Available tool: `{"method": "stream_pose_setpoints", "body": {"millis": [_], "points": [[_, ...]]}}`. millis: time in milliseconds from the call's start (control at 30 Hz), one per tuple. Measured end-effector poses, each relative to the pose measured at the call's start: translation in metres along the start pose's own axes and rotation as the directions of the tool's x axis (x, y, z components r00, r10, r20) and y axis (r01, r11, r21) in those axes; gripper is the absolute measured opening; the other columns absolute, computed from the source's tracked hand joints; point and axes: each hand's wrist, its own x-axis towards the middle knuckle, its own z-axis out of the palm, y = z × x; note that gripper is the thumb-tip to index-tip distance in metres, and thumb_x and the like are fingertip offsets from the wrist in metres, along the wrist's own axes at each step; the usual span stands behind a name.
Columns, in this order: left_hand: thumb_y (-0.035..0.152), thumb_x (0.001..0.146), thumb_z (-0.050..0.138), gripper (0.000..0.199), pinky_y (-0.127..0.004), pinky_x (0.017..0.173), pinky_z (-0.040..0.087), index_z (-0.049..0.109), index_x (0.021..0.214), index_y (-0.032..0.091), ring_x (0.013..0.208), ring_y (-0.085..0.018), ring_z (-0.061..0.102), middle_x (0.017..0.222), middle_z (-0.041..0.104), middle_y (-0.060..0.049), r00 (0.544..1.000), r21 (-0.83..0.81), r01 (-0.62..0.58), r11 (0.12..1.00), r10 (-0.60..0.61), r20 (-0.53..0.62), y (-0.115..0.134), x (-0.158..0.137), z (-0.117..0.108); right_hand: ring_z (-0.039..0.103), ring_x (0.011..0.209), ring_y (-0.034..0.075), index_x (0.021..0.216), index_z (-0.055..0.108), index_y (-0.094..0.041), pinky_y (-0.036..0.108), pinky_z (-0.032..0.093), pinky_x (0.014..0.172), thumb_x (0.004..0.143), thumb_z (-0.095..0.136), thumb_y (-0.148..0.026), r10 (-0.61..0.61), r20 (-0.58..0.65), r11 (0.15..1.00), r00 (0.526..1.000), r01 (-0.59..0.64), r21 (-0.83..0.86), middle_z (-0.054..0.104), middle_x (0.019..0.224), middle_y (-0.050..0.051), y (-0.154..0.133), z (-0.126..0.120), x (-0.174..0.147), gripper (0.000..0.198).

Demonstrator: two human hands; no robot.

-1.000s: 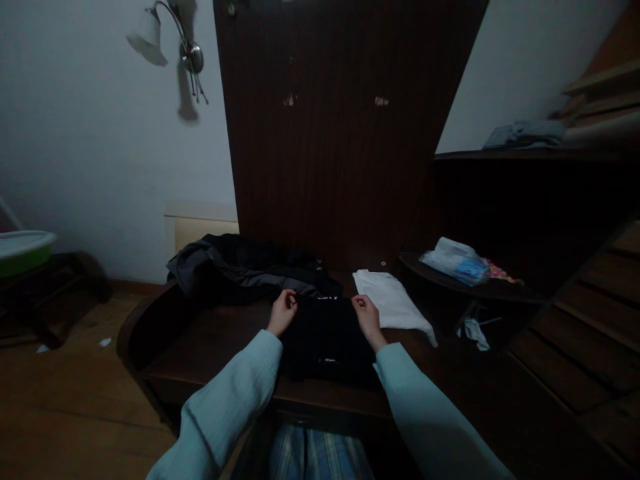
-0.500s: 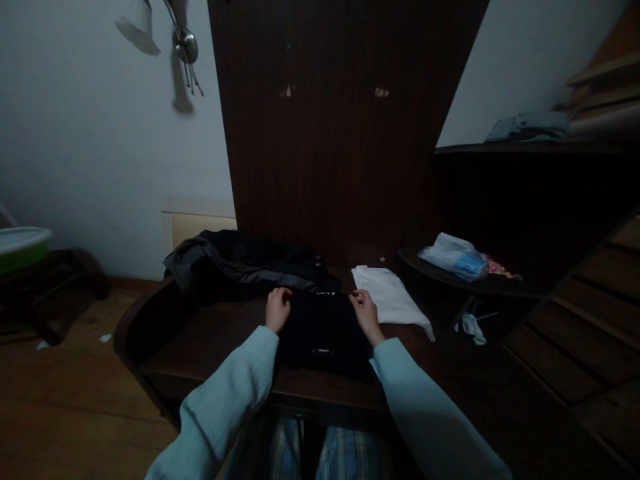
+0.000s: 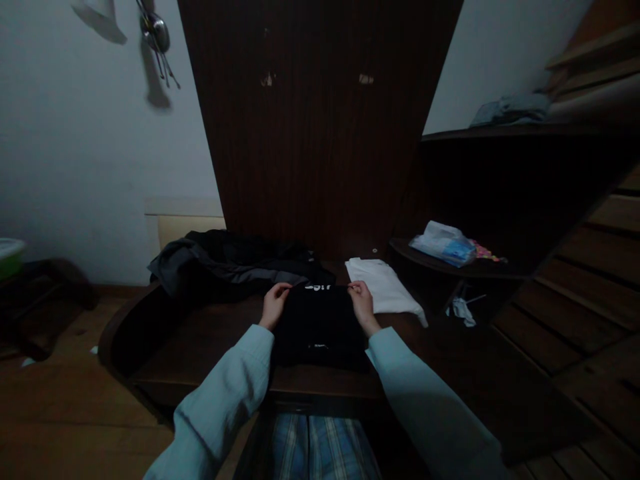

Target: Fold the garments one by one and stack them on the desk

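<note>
A black garment (image 3: 320, 323) with white print lies folded on the dark wooden dresser top (image 3: 200, 350) in front of me. My left hand (image 3: 275, 305) pinches its far left corner, and my right hand (image 3: 363, 305) pinches the far right corner. The far edge is pulled straight between them, with white lettering along it. Just beyond my right hand lies a folded white garment (image 3: 385, 287). A rumpled heap of black and grey clothes (image 3: 235, 263) rests behind my left hand.
A corner shelf (image 3: 515, 268) at the right holds a plastic packet (image 3: 445, 243). Folded cloth (image 3: 515, 109) lies on the upper shelf. A tall dark wooden panel (image 3: 315, 133) rises behind the dresser. Far left, a green basin (image 3: 11, 260) sits on a low stool (image 3: 50, 287).
The far edge of the black garment is lifted a little, so more of its white lettering shows. Both hands keep their pinch on the corners. My view has turned slightly.
</note>
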Motion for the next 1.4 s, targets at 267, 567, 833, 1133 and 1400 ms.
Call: {"method": "stream_pose_setpoints", "body": {"millis": [267, 567, 833, 1133, 1400], "points": [[0.023, 0.074, 0.045, 0.025, -0.027, 0.074, 0.046, 0.063, 0.089, 0.018, 0.083, -0.018, 0.06, 0.087, 0.066, -0.003, 0.998, 0.083, 0.029, 0.996, -0.033, 0.045, 0.001, -0.003, -0.001, 0.052, 0.055, 0.017, 0.08, 0.051, -0.021, 0.027, 0.038, 0.053, 0.065, 0.045, -0.037, 0.055, 0.021, 0.994, 0.998, -0.053, -0.093, 0.052, 0.055, -0.003, 0.005, -0.005, 0.002, 0.023], [0.019, 0.068, 0.057, 0.027, -0.032, 0.084, 0.043, 0.062, 0.094, 0.015, 0.093, -0.019, 0.058, 0.099, 0.064, -0.007, 0.996, 0.05, -0.011, 0.999, 0.007, 0.09, -0.009, 0.003, 0.002, 0.051, 0.056, 0.014, 0.098, 0.057, -0.021, 0.026, 0.04, 0.057, 0.065, 0.049, -0.029, -0.049, 0.166, 0.992, 0.985, 0.067, -0.108, 0.053, 0.06, -0.005, 0.01, -0.005, 0.003, 0.035], [0.035, 0.073, 0.052, 0.029, -0.033, 0.087, 0.041, 0.066, 0.089, 0.014, 0.097, -0.021, 0.056, 0.099, 0.065, -0.007, 0.991, -0.176, 0.108, 0.979, -0.093, 0.091, -0.01, 0.006, 0.0, 0.053, 0.063, 0.015, 0.091, 0.062, -0.019, 0.027, 0.041, 0.059, 0.065, 0.05, -0.033, 0.021, 0.225, 1.0, 0.974, -0.021, -0.004, 0.061, 0.07, 0.0, 0.008, -0.008, 0.008, 0.032], [0.033, 0.063, 0.064, 0.033, -0.027, 0.071, 0.045, 0.066, 0.089, 0.013, 0.077, -0.017, 0.06, 0.084, 0.068, -0.007, 0.969, -0.367, 0.248, 0.897, -0.229, 0.094, -0.014, 0.009, 0.003, 0.036, 0.042, 0.006, 0.084, 0.063, -0.02, 0.019, 0.019, 0.04, 0.051, 0.065, -0.029, 0.259, 0.312, 0.872, 0.914, -0.36, 0.331, 0.049, 0.05, -0.007, -0.008, -0.021, 0.005, 0.034], [0.031, 0.055, 0.072, 0.041, -0.023, 0.062, 0.045, 0.066, 0.091, 0.013, 0.062, -0.012, 0.059, 0.073, 0.067, -0.005, 0.936, -0.547, 0.34, 0.765, -0.332, 0.118, -0.009, 0.006, -0.004, 0.043, 0.048, 0.007, 0.081, 0.063, -0.022, 0.019, 0.022, 0.042, 0.047, 0.07, -0.032, 0.257, 0.274, 0.829, 0.927, -0.358, 0.429, 0.054, 0.056, -0.005, -0.016, -0.026, 0.002, 0.036]]}}
